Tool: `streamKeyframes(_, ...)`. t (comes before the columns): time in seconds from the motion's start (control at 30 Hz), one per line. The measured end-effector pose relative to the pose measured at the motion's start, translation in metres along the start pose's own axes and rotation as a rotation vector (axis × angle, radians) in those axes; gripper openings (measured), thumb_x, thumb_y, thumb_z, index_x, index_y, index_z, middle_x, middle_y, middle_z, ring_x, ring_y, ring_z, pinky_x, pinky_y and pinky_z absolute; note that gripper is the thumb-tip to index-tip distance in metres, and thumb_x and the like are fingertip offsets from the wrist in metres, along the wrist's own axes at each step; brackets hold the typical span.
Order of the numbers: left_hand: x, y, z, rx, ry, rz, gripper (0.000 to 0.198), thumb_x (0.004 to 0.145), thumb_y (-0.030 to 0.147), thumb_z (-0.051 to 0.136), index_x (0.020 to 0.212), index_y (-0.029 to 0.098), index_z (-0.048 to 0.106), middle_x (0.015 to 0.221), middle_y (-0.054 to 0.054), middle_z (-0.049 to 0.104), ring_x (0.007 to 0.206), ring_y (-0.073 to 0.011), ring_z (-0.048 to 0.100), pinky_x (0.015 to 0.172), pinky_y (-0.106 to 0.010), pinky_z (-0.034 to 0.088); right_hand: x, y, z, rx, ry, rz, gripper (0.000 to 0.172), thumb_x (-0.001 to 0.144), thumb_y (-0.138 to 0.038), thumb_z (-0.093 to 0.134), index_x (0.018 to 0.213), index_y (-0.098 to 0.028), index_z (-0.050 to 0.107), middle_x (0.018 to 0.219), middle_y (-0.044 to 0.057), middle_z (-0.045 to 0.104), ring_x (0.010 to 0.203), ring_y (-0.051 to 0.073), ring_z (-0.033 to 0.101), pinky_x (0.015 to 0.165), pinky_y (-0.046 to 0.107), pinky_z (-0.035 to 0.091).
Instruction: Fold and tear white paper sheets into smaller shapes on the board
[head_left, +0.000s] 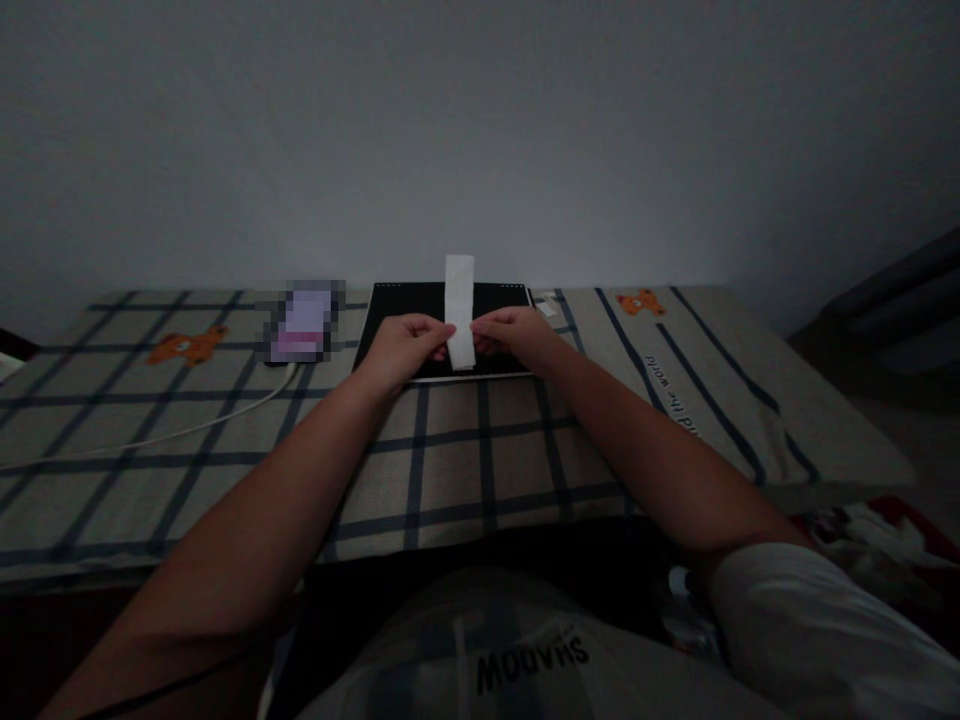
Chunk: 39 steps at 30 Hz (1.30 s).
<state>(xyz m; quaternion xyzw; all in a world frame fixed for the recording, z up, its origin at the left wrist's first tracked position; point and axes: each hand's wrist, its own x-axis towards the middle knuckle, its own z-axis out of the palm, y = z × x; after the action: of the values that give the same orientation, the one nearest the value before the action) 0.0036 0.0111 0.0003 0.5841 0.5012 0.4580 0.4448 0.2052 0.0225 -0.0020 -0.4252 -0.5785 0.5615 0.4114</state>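
Observation:
A narrow white strip [460, 290], which looks like folded paper or tissue, stands out lengthwise over a black pad [409, 298] with a pale edge. My left hand [409, 345] pinches the strip's left edge near its lower part. On the opposite edge, at about the same height, my right hand [514, 332] pinches it between thumb and fingers. Both hands are over the pad, a strip's width apart. The strip's lower end hangs a little below the fingertips.
A phone [304, 322] with a white cable [225, 415] lies left on the checked tablecloth [450, 470]. A small white item [548, 308] sits right of the pad. Behind the table rises a wall [480, 140]. A clear bottle [686, 610] is below the front edge.

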Motion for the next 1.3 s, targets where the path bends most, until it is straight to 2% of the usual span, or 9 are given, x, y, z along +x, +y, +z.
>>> streamKeyframes(0.23,-0.0004,-0.0017,-0.0017,0.093,0.033,0.096,0.026,0.074,0.042,0.080,0.071,0.016,0.072,0.064,-0.002,0.070,0.054,-0.0112,0.059,0.054,-0.022,0.046,-0.0026,-0.0004,-0.0007,0.005,-0.059,0.039,0.014,0.076,-0.029,0.080,0.077,-0.016,0.076,0.068,0.002,0.072,0.063,0.011,0.062,0.061,0.023,0.051)
streamKeyframes(0.43,-0.0012,0.0022,0.0011,-0.051,-0.005,-0.021,0.028,0.072,0.041,0.083,0.076,0.015,0.074,0.072,-0.004,0.073,0.061,-0.0122,0.064,0.059,-0.023,0.053,-0.0024,-0.0010,-0.0009,-0.056,-0.024,-0.047,0.013,0.078,-0.029,0.076,0.078,-0.016,0.075,0.072,0.003,0.073,0.066,0.012,0.063,0.066,0.026,0.052)
streamKeyframes(0.57,-0.0003,0.0016,0.0002,-0.129,-0.069,-0.104,0.024,0.070,0.035,0.084,0.077,0.014,0.074,0.072,-0.004,0.073,0.061,-0.0101,0.063,0.059,-0.020,0.053,-0.0002,-0.0011,-0.0017,-0.049,0.002,-0.073,0.011,0.079,-0.027,0.075,0.078,-0.016,0.075,0.070,0.001,0.072,0.064,0.011,0.062,0.065,0.025,0.051)
streamKeyframes(0.67,-0.0001,0.0008,-0.0006,-0.136,-0.077,-0.113,0.023,0.071,0.034,0.084,0.076,0.014,0.074,0.071,-0.004,0.073,0.061,-0.0092,0.063,0.060,-0.019,0.052,0.0002,-0.0017,-0.0010,-0.044,-0.006,-0.056,0.011,0.079,-0.027,0.075,0.077,-0.016,0.075,0.068,0.001,0.071,0.063,0.010,0.062,0.064,0.024,0.051)
streamKeyframes(0.87,-0.0005,0.0003,0.0007,-0.063,0.008,-0.030,0.025,0.068,0.035,0.086,0.074,0.014,0.073,0.069,-0.003,0.073,0.057,-0.0096,0.061,0.058,-0.021,0.051,-0.0015,-0.0013,-0.0012,-0.008,-0.072,0.032,0.013,0.079,-0.029,0.078,0.078,-0.016,0.074,0.070,0.003,0.073,0.065,0.011,0.064,0.064,0.024,0.053)
streamKeyframes(0.97,-0.0007,0.0004,0.0016,-0.064,0.025,-0.011,0.024,0.069,0.033,0.085,0.073,0.014,0.072,0.066,-0.002,0.071,0.056,-0.0094,0.061,0.057,-0.021,0.051,-0.0020,-0.0009,-0.0018,-0.021,-0.085,0.020,0.013,0.077,-0.027,0.079,0.077,-0.015,0.074,0.070,0.003,0.072,0.065,0.011,0.064,0.065,0.024,0.053)
streamKeyframes(1.17,-0.0012,0.0024,0.0024,-0.219,-0.057,-0.130,0.015,0.072,0.026,0.080,0.073,0.014,0.072,0.065,-0.001,0.069,0.059,-0.0095,0.063,0.058,-0.020,0.052,-0.0006,0.0000,-0.0027,-0.063,-0.049,-0.063,0.014,0.078,-0.029,0.076,0.076,-0.016,0.075,0.068,0.000,0.071,0.064,0.010,0.061,0.064,0.023,0.052)
streamKeyframes(1.3,-0.0005,0.0022,0.0023,-0.218,-0.083,-0.152,0.013,0.072,0.023,0.079,0.069,0.014,0.071,0.063,-0.001,0.067,0.057,-0.0088,0.061,0.058,-0.019,0.052,0.0013,0.0029,-0.0038,-0.042,-0.046,-0.091,0.014,0.079,-0.031,0.076,0.076,-0.017,0.075,0.069,0.000,0.071,0.065,0.011,0.062,0.065,0.023,0.052)
